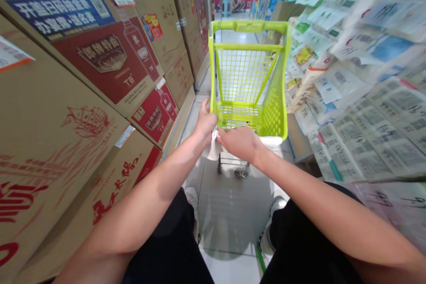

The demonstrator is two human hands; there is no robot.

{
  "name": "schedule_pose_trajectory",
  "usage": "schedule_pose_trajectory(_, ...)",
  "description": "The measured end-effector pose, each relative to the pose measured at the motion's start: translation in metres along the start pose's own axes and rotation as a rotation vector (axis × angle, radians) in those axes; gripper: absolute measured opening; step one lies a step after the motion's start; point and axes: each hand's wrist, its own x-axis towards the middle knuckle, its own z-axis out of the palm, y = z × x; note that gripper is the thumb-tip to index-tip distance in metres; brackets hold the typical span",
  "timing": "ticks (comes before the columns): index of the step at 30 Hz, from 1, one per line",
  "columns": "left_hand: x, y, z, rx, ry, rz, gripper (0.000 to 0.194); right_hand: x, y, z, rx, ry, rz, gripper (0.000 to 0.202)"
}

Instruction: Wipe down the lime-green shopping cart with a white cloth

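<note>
Limp white cloth [211, 151] pinched by the right hand [240, 142]
The left hand [205, 123] is bent at the seven-o'clock corner of the lime-green plastic cart [273, 117], its grip unclear; there the cloth is bunched, seemingly to keep it gathered

One green cart [274, 108], two white shoes [191, 196] and one blue stool [226, 5] are visible.

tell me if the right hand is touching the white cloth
Touching. The head view shows the right hand with its curled front edge against the bunched part of the white cloth, no gap between them.
</note>
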Motion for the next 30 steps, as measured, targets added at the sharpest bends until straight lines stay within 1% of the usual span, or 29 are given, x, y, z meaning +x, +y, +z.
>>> schedule_pose_trajectory(2, -0.002, 0.004, 0.002, -0.08, 0.031, -0.007, 0.09, -0.001, -0.002, 0.0, 0.003, 0.007, 0.009, 0.05)
schedule_pose_trajectory(4, 0.001, 0.009, -0.001, -0.128, 0.007, -0.005, 0.085, -0.003, -0.001, -0.001, -0.009, 0.0, 0.039, 0.053)
schedule_pose_trajectory(6, 0.008, 0.012, -0.009, -0.125, 0.003, -0.009, 0.082, -0.007, 0.001, -0.002, -0.031, -0.025, 0.082, 0.054)
schedule_pose_trajectory(8, 0.017, 0.014, -0.021, -0.096, 0.011, -0.013, 0.081, -0.01, 0.006, -0.002, -0.06, -0.056, 0.12, 0.053)
schedule_pose_trajectory(11, 0.028, 0.014, -0.037, -0.078, -0.001, -0.004, 0.081, -0.014, 0.014, 0.0, -0.104, -0.07, 0.138, 0.051)
schedule_pose_trajectory(13, 0.031, 0.013, -0.039, -0.091, -0.001, 0.012, 0.081, -0.015, 0.018, 0.002, -0.113, -0.068, 0.124, 0.051)
schedule_pose_trajectory(15, 0.029, 0.012, -0.032, -0.104, 0.026, 0.009, 0.077, -0.012, 0.019, 0.003, -0.099, -0.065, 0.105, 0.052)
schedule_pose_trajectory(18, 0.014, 0.011, -0.008, -0.127, 0.083, -0.003, 0.074, -0.005, 0.014, 0.004, -0.067, -0.04, 0.074, 0.051)
schedule_pose_trajectory(21, -0.003, 0.011, 0.013, -0.157, 0.063, 0.042, 0.078, 0.0, 0.005, 0.003, -0.031, -0.011, 0.028, 0.047)
schedule_pose_trajectory(23, -0.008, 0.011, 0.016, -0.167, 0.009, 0.041, 0.083, 0.001, 0.001, 0.002, -0.013, 0.004, 0.028, 0.047)
schedule_pose_trajectory(24, -0.007, 0.012, 0.013, -0.167, -0.014, 0.029, 0.086, 0.001, 0.0, 0.002, -0.006, 0.009, 0.039, 0.048)
schedule_pose_trajectory(26, 0.0, 0.014, 0.001, -0.154, -0.031, -0.002, 0.09, -0.001, 0.0, 0.001, 0.007, 0.017, 0.061, 0.049)
schedule_pose_trajectory(30, 0.022, 0.02, -0.034, -0.087, -0.053, -0.044, 0.103, -0.005, 0.005, -0.001, -0.001, -0.006, 0.091, 0.048)
